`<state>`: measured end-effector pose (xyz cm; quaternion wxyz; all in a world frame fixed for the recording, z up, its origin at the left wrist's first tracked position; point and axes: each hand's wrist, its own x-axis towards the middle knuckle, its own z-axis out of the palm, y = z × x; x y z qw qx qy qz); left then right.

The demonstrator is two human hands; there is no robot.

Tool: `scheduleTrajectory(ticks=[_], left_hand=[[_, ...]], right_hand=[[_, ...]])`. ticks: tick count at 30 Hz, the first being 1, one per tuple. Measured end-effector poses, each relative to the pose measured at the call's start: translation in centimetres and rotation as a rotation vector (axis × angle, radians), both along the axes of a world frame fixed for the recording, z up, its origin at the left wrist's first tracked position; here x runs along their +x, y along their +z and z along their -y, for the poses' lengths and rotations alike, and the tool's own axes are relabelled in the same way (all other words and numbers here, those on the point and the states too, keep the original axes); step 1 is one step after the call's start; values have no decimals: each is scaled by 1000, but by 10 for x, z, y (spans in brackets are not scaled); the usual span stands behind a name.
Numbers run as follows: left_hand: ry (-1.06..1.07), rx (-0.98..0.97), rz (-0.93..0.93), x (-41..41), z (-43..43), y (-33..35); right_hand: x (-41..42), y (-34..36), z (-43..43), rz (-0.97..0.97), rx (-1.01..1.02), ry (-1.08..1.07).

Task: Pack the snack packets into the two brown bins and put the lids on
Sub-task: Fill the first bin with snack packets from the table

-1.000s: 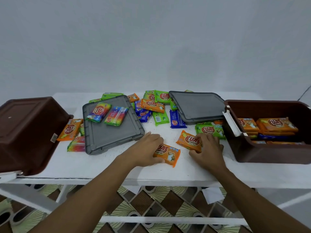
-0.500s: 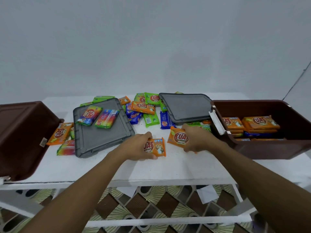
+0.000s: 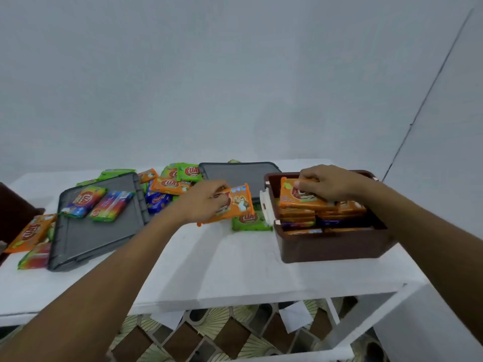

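Observation:
My right hand (image 3: 330, 182) grips an orange snack packet (image 3: 300, 198) over the open brown bin (image 3: 329, 245) on the right, which holds several stacked orange packets. My left hand (image 3: 202, 201) holds another orange packet (image 3: 235, 205) in the air just left of that bin. Only an edge of the second brown bin (image 3: 15, 212) shows at the far left. Two grey lids lie on the white table: one (image 3: 94, 236) at the left with two rainbow packets (image 3: 102, 202) on it, one (image 3: 239, 173) behind my left hand. Loose packets (image 3: 170, 185) lie between the lids.
A green packet (image 3: 248, 221) lies beside the right bin's white latch (image 3: 266, 207). Orange and rainbow packets (image 3: 30, 236) lie at the table's left end. The table's front edge (image 3: 235, 299) is near me, a patterned floor shows below, and a wall rises at the right.
Both hands lifted their orange packets off the table and moved right. My right hand now reaches over the right bin; my left hand follows with its packet. The view has shifted to the right.

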<state>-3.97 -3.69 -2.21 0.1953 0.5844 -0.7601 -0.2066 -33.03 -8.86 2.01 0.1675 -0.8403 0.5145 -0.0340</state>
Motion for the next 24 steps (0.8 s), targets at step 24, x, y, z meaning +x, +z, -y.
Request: scheduleTrajectory(ticks=[24], left_hand=[[-316, 159, 715, -192, 56, -39]], right_hand=[[-130, -80, 50, -276, 224, 299]])
